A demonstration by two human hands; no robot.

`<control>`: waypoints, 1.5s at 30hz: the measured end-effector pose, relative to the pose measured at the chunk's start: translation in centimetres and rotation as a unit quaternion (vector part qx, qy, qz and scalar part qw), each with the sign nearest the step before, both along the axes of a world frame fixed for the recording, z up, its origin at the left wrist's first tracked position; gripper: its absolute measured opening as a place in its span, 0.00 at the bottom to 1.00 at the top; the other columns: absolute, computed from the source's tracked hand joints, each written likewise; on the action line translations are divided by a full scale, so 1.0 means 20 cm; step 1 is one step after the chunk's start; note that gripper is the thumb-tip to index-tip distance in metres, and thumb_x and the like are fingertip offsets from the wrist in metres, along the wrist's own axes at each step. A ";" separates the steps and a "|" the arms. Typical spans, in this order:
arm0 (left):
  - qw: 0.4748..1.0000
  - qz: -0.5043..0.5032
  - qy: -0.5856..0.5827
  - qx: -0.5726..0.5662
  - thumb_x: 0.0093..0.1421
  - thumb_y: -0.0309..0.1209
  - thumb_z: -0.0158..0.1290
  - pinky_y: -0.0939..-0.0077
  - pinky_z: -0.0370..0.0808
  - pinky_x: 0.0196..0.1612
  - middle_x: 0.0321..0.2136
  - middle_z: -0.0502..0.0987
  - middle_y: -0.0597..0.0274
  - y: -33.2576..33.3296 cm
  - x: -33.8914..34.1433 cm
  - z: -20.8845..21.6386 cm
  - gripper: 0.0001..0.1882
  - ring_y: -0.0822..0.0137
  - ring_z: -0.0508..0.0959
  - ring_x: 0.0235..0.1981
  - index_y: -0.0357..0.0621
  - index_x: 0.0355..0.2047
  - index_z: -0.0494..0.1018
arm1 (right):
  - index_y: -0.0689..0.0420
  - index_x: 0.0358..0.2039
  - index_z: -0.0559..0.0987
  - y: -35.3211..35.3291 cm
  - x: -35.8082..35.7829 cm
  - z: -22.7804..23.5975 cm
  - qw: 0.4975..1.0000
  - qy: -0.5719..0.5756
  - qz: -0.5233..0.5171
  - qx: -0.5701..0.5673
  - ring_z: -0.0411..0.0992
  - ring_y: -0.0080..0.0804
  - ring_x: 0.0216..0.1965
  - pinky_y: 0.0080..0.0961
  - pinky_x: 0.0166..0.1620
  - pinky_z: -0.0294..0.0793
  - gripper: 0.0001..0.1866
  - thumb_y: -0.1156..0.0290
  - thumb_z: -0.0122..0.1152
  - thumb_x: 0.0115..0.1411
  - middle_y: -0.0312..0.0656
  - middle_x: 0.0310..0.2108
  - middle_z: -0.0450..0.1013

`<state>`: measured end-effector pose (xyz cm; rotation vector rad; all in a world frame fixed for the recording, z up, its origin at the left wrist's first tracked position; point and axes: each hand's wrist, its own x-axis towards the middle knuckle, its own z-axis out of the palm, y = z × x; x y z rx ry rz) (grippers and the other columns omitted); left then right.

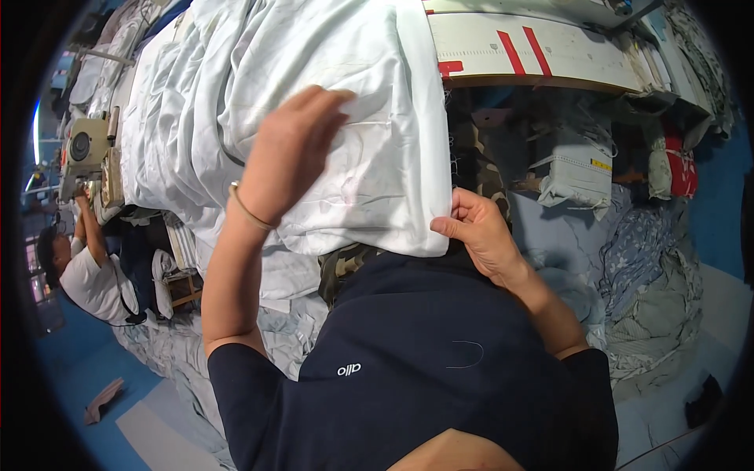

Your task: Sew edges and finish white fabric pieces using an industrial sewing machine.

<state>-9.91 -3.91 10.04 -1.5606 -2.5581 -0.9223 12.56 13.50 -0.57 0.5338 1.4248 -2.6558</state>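
Navy shirt (424,353), white lettering (349,369), white cloth (385,173) beyond

A blue floor (75,357) with pale grey straight-edged patches (166,420) shows on both sides of a white-topped worktable (463,39) marked with slanting red tape strips (510,53), while a brown wooden frame (187,298) stands at left and a narrow bright white light (36,133) glows beyond.

The left hand (294,137) is blurred, its fingers (323,100) loosely bent, while the right hand (485,237) pinches, thumb (449,228) pointing left

Head-worn fisheye view, facing down, fairly near
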 end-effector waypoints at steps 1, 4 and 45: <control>0.998 -0.049 0.023 0.009 0.60 0.19 0.57 0.69 0.74 0.33 0.31 0.77 0.56 0.04 0.05 -0.01 0.14 0.59 0.78 0.30 0.40 0.47 0.78 | 0.64 0.43 0.79 0.00 0.01 -0.01 1.000 0.000 -0.001 -0.001 0.76 0.20 0.40 0.18 0.49 0.74 0.11 0.79 0.69 0.60 0.37 0.37 0.80; 0.983 -0.175 0.047 -0.041 0.53 0.19 0.56 0.65 0.75 0.34 0.30 0.74 0.55 0.17 0.25 -0.07 0.21 0.56 0.78 0.32 0.40 0.50 0.76 | 0.60 0.36 0.79 0.00 0.04 -0.04 1.000 -0.001 -0.019 -0.003 0.74 0.17 0.36 0.17 0.45 0.73 0.06 0.79 0.69 0.60 0.33 0.33 0.77; 0.974 0.206 0.087 -0.026 0.59 0.20 0.56 0.56 0.71 0.38 0.33 0.74 0.47 0.27 -1.21 -0.32 0.07 0.44 0.75 0.35 0.37 0.33 0.68 | 0.58 0.30 0.80 0.61 -0.82 0.21 0.729 0.307 0.058 0.610 0.80 0.35 0.40 0.30 0.37 0.71 0.08 0.83 0.60 0.49 0.36 0.35 0.77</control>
